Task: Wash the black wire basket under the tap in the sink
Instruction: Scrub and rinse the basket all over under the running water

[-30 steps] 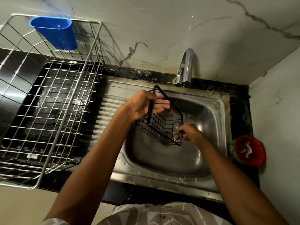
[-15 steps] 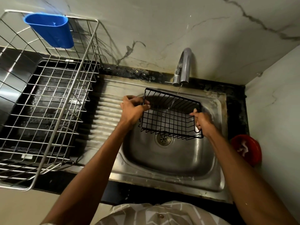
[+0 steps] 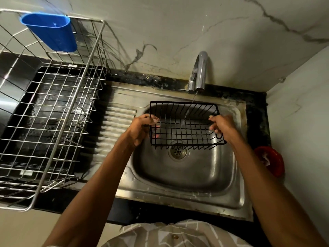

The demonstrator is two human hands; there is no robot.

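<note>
From the head camera, you hold the black wire basket [image 3: 185, 124] over the steel sink [image 3: 187, 175], open side up, just above the drain [image 3: 177, 152]. Your left hand [image 3: 140, 128] grips its left end, fingers [image 3: 154, 120] curled round the rim wire. Your right hand [image 3: 223, 126] pinches the right end, fingers hooked over the rim. A thin stream of water [image 3: 191, 104] falls from the tap [image 3: 199, 72] into the basket's far side. On the bench to the left stands a steel dish rack [image 3: 53, 107] with a blue cutlery holder [image 3: 50, 31]; a red bowl [image 3: 271, 162] sits to the right.
</note>
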